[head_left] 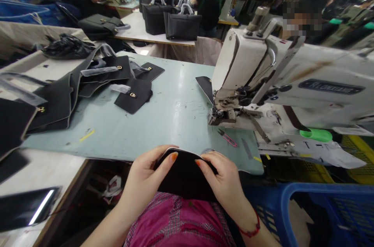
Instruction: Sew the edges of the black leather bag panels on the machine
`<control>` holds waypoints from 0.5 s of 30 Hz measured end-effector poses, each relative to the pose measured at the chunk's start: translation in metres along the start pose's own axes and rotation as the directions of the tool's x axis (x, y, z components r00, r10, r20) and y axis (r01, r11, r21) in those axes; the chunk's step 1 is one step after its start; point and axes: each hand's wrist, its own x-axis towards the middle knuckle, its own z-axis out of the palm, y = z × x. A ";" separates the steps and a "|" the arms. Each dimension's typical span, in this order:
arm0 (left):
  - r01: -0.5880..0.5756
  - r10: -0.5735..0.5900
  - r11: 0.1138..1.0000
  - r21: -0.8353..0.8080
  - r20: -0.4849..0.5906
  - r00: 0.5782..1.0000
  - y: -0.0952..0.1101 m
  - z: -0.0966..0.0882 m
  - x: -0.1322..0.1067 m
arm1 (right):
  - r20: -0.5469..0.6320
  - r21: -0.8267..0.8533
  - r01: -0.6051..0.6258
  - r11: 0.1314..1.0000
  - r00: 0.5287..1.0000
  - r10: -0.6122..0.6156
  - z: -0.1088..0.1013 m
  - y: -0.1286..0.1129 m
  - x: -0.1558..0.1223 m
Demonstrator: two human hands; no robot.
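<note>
Black panel (184, 175) (sewing machine (292, 69) beyond)

Tons of room down the middle of the bench (169, 122), all the way to the far edge. Left end's a mess though, bag parts (55, 101) heaped there and a few spreading inward. Machine (226, 60) walls off the right end, and the snips (230, 140) lie near the front right corner. Left hand (147, 167), right hand (223, 171) and the panel (187, 177) between them crowd the front edge.
</note>
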 end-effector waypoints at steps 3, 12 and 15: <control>-0.063 0.063 0.996 0.058 -0.009 0.998 0.001 0.001 0.000 | 0.017 0.017 -0.032 0.999 0.999 0.032 0.000 -0.001 -0.002; -0.220 0.222 0.963 0.158 0.011 0.975 0.004 0.002 0.000 | 0.066 0.022 -0.076 0.997 0.995 0.074 -0.001 -0.005 -0.007; -0.198 0.202 0.968 0.152 -0.008 0.979 0.006 0.003 -0.002 | 0.135 -0.029 -0.057 0.998 0.989 0.060 -0.002 -0.011 -0.004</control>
